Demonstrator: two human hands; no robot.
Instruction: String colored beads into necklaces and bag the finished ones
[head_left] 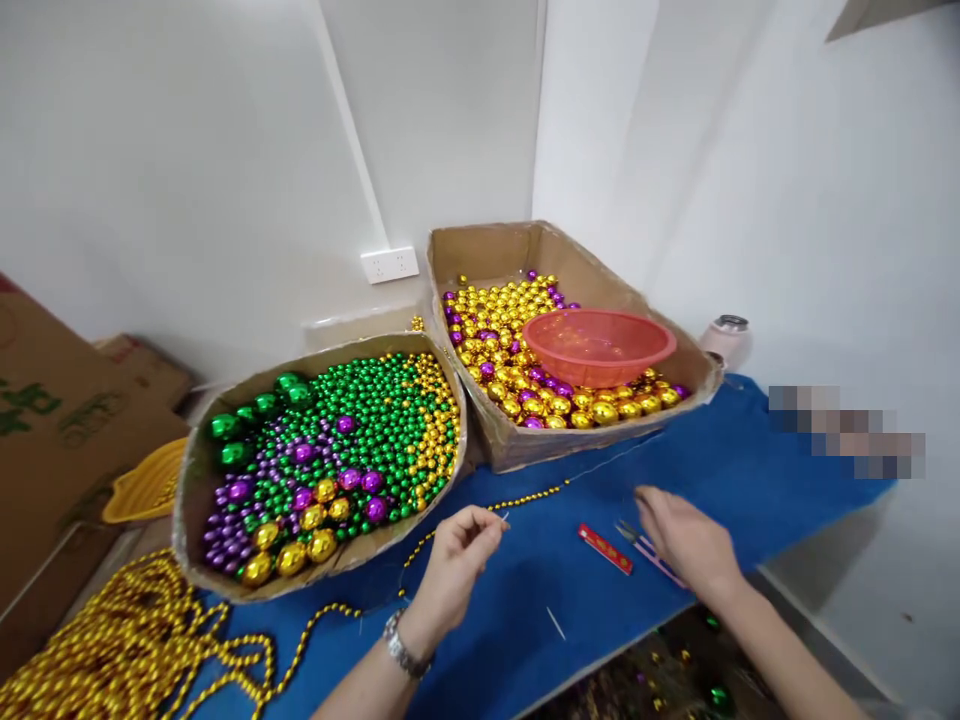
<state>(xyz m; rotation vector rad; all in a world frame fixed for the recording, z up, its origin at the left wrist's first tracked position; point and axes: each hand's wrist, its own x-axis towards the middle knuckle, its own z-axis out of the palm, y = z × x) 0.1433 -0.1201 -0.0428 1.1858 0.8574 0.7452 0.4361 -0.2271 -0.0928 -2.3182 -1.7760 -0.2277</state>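
My left hand (466, 550), with a silver watch (403, 645) on its wrist, is closed in a pinch above the blue tabletop. A thin pale tip, like thread or a needle, sticks out from its fingertips. My right hand (686, 545) is also closed, thumb and fingers together; whatever it may hold is too fine to see. Scissors (654, 557) with pinkish handles lie just beside it. Between my hands rests a red packet (605, 550). A short white stick (556, 623) lies nearer the front edge. Behind my left hand runs a string of small gold beads (529, 498), ending in bare thread.
A box of green, purple and gold beads (367, 410) stands left, with gold bead strands (112, 640) before it. Behind, a larger box (499, 450) holds gold and purple beads and a red plastic basin (600, 345). A jar (727, 340) stands against the right wall.
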